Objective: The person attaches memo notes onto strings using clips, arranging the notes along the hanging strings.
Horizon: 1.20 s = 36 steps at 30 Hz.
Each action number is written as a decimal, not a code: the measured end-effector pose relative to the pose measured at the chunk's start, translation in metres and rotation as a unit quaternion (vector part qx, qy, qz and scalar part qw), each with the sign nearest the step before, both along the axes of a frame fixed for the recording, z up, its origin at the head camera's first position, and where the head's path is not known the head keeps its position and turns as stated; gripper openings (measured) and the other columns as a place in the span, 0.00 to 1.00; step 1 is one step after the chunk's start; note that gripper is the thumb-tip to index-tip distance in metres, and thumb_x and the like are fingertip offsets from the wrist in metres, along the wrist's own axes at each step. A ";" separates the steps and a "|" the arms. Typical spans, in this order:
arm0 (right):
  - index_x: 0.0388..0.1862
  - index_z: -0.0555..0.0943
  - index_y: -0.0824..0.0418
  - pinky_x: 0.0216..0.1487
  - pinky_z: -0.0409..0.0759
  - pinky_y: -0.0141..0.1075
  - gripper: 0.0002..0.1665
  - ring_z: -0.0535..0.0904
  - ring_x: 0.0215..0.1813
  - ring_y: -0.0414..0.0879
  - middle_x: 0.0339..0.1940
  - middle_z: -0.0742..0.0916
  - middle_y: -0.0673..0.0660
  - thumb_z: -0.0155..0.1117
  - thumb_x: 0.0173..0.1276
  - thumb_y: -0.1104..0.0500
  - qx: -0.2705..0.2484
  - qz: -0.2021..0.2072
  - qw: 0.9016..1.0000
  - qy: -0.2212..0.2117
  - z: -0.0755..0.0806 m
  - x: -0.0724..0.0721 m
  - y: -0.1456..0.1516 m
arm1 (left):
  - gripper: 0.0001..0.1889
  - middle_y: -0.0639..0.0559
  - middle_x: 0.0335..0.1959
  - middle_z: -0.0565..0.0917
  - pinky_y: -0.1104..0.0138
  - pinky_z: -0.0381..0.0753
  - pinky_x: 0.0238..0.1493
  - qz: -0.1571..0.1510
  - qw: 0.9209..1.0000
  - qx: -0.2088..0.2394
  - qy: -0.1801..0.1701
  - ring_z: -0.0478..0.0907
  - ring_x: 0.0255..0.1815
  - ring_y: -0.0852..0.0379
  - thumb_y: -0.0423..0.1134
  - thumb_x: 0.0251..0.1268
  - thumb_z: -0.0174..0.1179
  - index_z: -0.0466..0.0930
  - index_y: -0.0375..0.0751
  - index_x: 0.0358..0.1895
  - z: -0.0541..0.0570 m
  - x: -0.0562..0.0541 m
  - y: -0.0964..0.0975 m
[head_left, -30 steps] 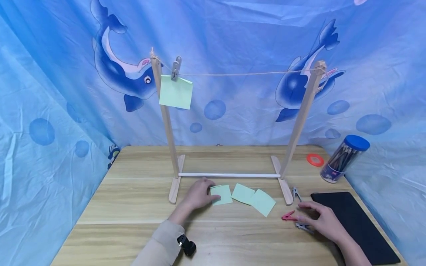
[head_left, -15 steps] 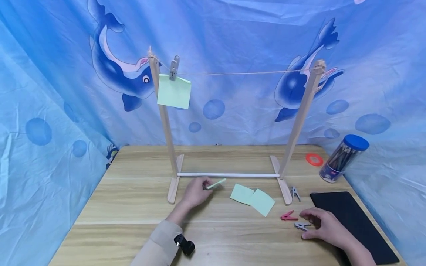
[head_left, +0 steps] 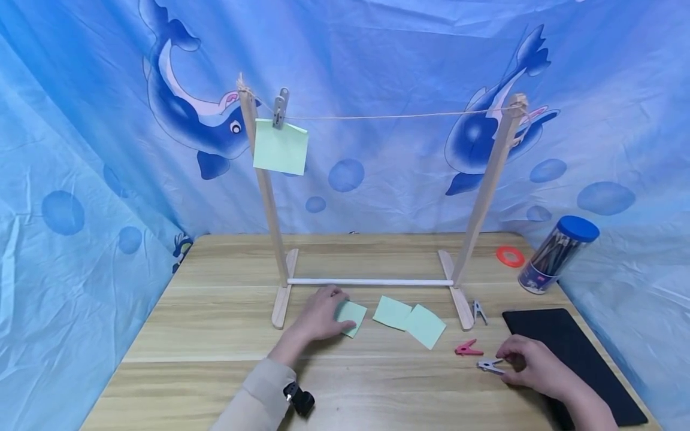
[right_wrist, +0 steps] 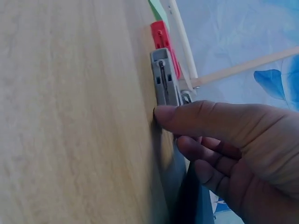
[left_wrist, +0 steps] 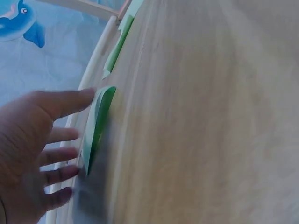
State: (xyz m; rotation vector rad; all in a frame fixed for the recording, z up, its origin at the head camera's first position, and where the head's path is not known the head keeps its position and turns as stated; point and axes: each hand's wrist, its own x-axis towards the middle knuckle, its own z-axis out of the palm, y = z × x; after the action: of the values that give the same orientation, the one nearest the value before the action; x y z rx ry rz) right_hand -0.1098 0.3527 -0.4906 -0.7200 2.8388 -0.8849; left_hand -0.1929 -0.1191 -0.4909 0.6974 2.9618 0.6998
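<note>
My left hand point(head_left: 321, 314) is beside a pale green sticky note point(head_left: 351, 317) on the table. In the left wrist view the note point(left_wrist: 98, 126) looks curled, with the thumb tip right at its end and the other fingers spread out loosely behind it. My right hand point(head_left: 536, 366) pinches the handle end of a grey clothespin point(head_left: 487, 365) between thumb and fingers. The right wrist view shows this grey clothespin point(right_wrist: 164, 74) pointing away from the thumb. A red clothespin point(head_left: 468, 348) lies just beyond it, and another grey clothespin point(head_left: 478, 312) lies near the stand's right foot.
A wooden stand point(head_left: 486, 185) carries a string where a metal-grey clothespin point(head_left: 280, 108) holds a green note point(head_left: 280, 148). Two overlapping notes point(head_left: 426, 326) lie mid-table. To the right are a black mat point(head_left: 571, 359), a pencil jar point(head_left: 555, 254) and an orange-red ring point(head_left: 509, 257).
The note by my left hand was tilted edge-on half a second ago and now shows its face. My right hand has moved back from the red clothespin to the grey clothespin's handles.
</note>
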 end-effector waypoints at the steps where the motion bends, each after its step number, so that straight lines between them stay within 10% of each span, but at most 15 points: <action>1: 0.36 0.84 0.56 0.28 0.74 0.30 0.18 0.72 0.32 0.32 0.33 0.80 0.42 0.84 0.49 0.59 0.000 -0.001 1.000 -0.004 0.001 0.000 0.001 | 0.34 0.44 0.64 0.75 0.47 0.69 0.70 -0.012 1.000 -0.012 -0.003 0.71 0.66 0.43 0.57 0.56 0.72 0.79 0.42 0.63 0.001 0.000 -0.001; 7: 0.42 0.84 0.59 0.27 0.75 0.29 0.13 0.73 0.30 0.32 0.31 0.82 0.44 0.76 0.63 0.56 -0.026 -0.062 0.997 -0.039 0.000 0.003 -0.001 | 0.33 0.49 0.58 0.79 0.52 0.76 0.60 -0.059 0.997 -0.030 -0.036 0.74 0.57 0.48 0.49 0.47 0.78 0.81 0.48 0.61 0.009 -0.002 -0.003; 18: 0.50 0.82 0.66 0.23 0.74 0.31 0.15 0.76 0.27 0.38 0.29 0.84 0.49 0.71 0.68 0.62 -0.109 -0.162 0.980 -0.033 -0.003 0.001 -0.013 | 0.25 0.55 0.38 0.74 0.57 0.74 0.47 -0.005 0.997 -0.028 -0.071 0.70 0.40 0.55 0.49 0.38 0.84 0.78 0.47 0.36 0.016 0.003 -0.001; 29: 0.63 0.77 0.73 0.34 0.87 0.32 0.29 0.89 0.35 0.43 0.53 0.86 0.71 0.72 0.68 0.60 -0.204 -0.224 0.952 -0.049 0.011 -0.006 -0.019 | 0.17 0.51 0.30 0.79 0.61 0.77 0.31 0.024 0.999 0.031 -0.035 0.74 0.31 0.55 0.35 0.63 0.70 0.81 0.36 0.53 0.021 0.000 -0.005; 36: 0.61 0.77 0.75 0.40 0.87 0.29 0.23 0.88 0.41 0.37 0.43 0.89 0.44 0.68 0.71 0.63 -0.311 -0.196 0.929 -0.038 0.016 -0.013 -0.025 | 0.04 0.48 0.38 0.87 0.56 0.86 0.46 -0.002 0.993 0.115 0.020 0.84 0.41 0.51 0.25 0.66 0.63 0.86 0.35 0.39 0.030 -0.003 -0.005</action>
State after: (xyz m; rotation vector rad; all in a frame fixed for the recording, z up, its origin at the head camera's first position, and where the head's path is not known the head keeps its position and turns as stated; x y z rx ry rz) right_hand -0.1232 0.3280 -0.4746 -0.1247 2.6609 -1.8697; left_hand -0.1959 -0.1243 -0.4613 0.7352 2.9431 1.0523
